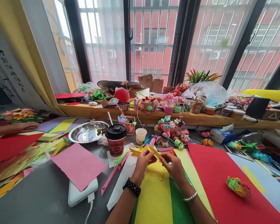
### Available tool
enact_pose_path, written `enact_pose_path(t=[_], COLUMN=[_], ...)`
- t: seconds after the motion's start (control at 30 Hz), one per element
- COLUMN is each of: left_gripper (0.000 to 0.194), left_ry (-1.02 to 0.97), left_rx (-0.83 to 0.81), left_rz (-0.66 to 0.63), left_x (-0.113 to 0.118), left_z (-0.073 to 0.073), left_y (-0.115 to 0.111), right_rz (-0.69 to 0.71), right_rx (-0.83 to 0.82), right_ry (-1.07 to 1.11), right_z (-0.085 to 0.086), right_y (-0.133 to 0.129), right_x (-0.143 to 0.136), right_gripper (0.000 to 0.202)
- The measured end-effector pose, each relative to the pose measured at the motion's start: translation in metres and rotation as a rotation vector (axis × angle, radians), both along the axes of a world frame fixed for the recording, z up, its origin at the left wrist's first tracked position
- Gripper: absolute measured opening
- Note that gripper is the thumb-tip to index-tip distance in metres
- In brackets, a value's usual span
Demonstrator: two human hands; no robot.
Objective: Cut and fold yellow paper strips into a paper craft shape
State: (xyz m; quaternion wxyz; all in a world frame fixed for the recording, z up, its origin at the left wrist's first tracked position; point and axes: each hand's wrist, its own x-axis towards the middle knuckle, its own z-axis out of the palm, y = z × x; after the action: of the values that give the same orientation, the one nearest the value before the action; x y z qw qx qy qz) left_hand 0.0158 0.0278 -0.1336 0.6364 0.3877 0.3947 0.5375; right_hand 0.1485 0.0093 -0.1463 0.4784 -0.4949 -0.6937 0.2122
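Pinching yellow paper strip (146,151) between both hands, just right of the coffee cup (116,140) | left hand (143,163) and right hand (174,165) both clamped on its ends, strip spanning the fingertips | risking a tear or crooked crease from uneven pulling; elbow possibly nudging cup.

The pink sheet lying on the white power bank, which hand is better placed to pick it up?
Probably the left hand: the pink sheet lies to its left, while the right hand would have to cross over. Both hands currently pinch the yellow paper piece.
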Motion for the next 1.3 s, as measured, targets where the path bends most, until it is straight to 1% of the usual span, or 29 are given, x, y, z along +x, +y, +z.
enact_pose_path(t=[0.17, 0.33, 0.5, 0.63, 0.73, 0.9, 1.0, 1.13, 1.3], left_gripper=[0.013, 0.011, 0.019, 0.024, 0.024, 0.027, 0.027, 0.023, 0.025], left_ry=[0.017, -0.032, -0.09, -0.053, -0.059, -0.05, -0.029, 0.007, 0.006], left_rx=[-0.034, -0.076, -0.042, -0.056, -0.051, -0.03, -0.017, 0.005, 0.019], left_rz=[0.019, -0.028, -0.102, -0.055, -0.032, -0.024, -0.012, -0.005, -0.029], left_x=[0.0013, -0.0002, -0.0012, -0.0006, -0.0006, -0.0001, 0.001, 0.002, 0.0034], left_z=[-0.0007, 0.0003, 0.0006, -0.0003, -0.0018, -0.0043, -0.005, -0.0043, -0.0042], left_y=[0.0005, -0.0008, -0.0012, -0.0006, 0.0009, 0.0033, 0.0035, 0.0027, 0.0011], right_rz=[-0.046, -0.062, -0.067, -0.051, -0.041, 0.011, 0.061, 0.091, 0.111], right_rx=[0.069, 0.164, 0.228, 0.232, 0.16, -0.144, -0.268, -0.333, -0.352], right_ry=[-0.043, -0.105, -0.155, -0.168, -0.096, 0.167, 0.276, 0.356, 0.392], right_z=[-0.0004, -0.0012, -0.0029, -0.0019, 0.0002, -0.0013, -0.0029, -0.0005, -0.0002], right_y=[-0.0013, -0.0011, -0.0001, -0.001, -0.002, 0.0015, 0.0035, 0.0026, 0.0021], right_x=[-0.0013, -0.0006, 0.0026, 0.0021, 0.0002, 0.0014, 0.0034, 0.0035, 0.0034], right_gripper=[0.014, 0.013, 0.014, 0.016, 0.016, 0.023, 0.026, 0.026, 0.027])
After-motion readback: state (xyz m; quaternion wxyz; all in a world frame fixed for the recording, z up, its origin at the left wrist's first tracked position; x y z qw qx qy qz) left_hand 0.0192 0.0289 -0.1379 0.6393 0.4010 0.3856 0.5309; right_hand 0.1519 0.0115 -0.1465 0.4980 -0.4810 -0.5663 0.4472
